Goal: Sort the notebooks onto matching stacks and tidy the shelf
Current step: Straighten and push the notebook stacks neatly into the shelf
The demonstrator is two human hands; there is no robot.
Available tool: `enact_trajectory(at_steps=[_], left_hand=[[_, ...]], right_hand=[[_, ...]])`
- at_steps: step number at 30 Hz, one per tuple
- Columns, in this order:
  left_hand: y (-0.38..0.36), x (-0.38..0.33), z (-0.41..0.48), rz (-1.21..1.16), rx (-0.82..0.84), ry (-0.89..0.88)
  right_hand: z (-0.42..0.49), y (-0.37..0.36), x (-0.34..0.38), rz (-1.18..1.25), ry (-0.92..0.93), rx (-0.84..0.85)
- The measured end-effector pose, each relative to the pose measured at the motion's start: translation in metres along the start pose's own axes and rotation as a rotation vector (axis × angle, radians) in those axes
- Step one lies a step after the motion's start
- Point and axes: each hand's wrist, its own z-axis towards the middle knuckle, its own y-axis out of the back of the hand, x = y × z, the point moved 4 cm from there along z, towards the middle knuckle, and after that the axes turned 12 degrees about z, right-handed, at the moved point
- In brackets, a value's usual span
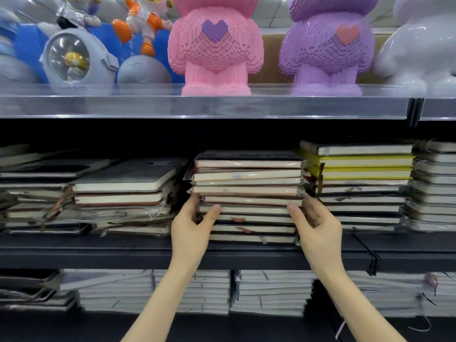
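Note:
A middle stack of wrapped notebooks (248,188) stands on the dark shelf (98,250), page edges facing me. My left hand (191,227) grips the stack's left side about halfway up, thumb on the front edges and fingers tucked behind the corner. My right hand (317,227) grips the right side at the same height, thumb on the front. To the left lies a messy, slanted pile of grey and brown notebooks (118,193). To the right is a stack with yellow notebooks (357,166) near its top.
A clear-fronted upper shelf (197,107) carries a pink brick figure (216,45), a purple one (325,45) and astronaut toys (79,58). More notebook stacks (436,186) sit far right. The lower shelf holds white-edged notebook stacks (192,292).

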Motion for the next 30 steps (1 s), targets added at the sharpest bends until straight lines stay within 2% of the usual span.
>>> enact_trajectory(at_steps=[5, 15, 18, 24, 27, 30], left_hand=[[0.004, 0.002, -0.001, -0.064, -0.036, 0.021], [0.004, -0.006, -0.010, -0.171, -0.216, 0.035], [0.009, -0.001, -0.007, -0.195, -0.181, 0.032], [0.007, -0.001, -0.002, -0.120, 0.050, -0.019], [0.005, -0.004, -0.002, -0.106, 0.049, -0.043], [0.007, -0.001, -0.003, -0.132, -0.021, -0.038]], right_hand=[[-0.002, -0.002, 0.000, 0.016, 0.028, -0.018], [0.007, 0.007, -0.006, 0.187, -0.065, -0.009], [0.009, 0.005, -0.007, 0.181, -0.078, 0.061], [0.009, -0.004, -0.009, 0.077, -0.135, 0.209], [0.010, -0.004, -0.006, 0.077, -0.115, 0.175], [0.009, -0.001, -0.006, 0.078, -0.082, 0.176]])
